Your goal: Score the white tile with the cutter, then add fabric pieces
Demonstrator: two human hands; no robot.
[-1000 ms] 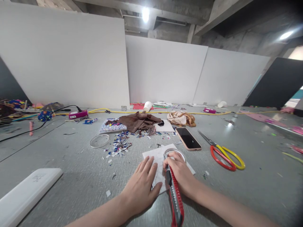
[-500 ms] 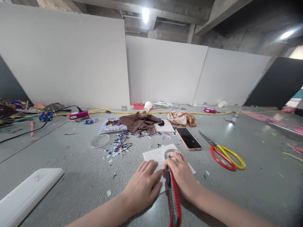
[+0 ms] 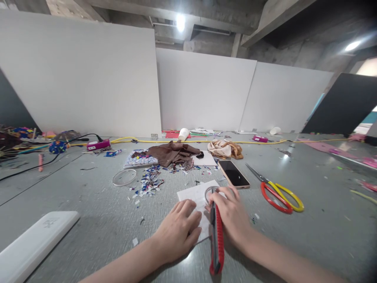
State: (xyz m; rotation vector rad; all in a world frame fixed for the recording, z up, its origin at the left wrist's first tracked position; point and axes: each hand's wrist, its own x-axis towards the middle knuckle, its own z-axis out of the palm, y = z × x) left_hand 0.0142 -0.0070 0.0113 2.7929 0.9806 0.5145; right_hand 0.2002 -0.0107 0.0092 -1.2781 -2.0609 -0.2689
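A red and black utility knife (image 3: 218, 239) is gripped in my right hand (image 3: 235, 216), its front end pointing away from me and its rear end toward me. The fingers hide the blade. Under them lies a white sheet (image 3: 191, 192), and on it a clear round ring (image 3: 206, 194), partly covered by my right fingertips. My left hand (image 3: 179, 230) rests palm down over the sheet's left side, fingers spread a little and holding nothing.
Scissors (image 3: 278, 192) and a phone (image 3: 234, 173) lie to the right. Brown cloth (image 3: 173, 152), paper scraps (image 3: 150, 182) and another clear ring (image 3: 125, 177) sit ahead. A long white block (image 3: 38, 239) lies at left, and a yellow cable (image 3: 244, 141) crosses behind.
The knife's rear end has swung up and looks shorter now. My right hand has shifted slightly to the right. My left hand stays nearly still on the sheet.
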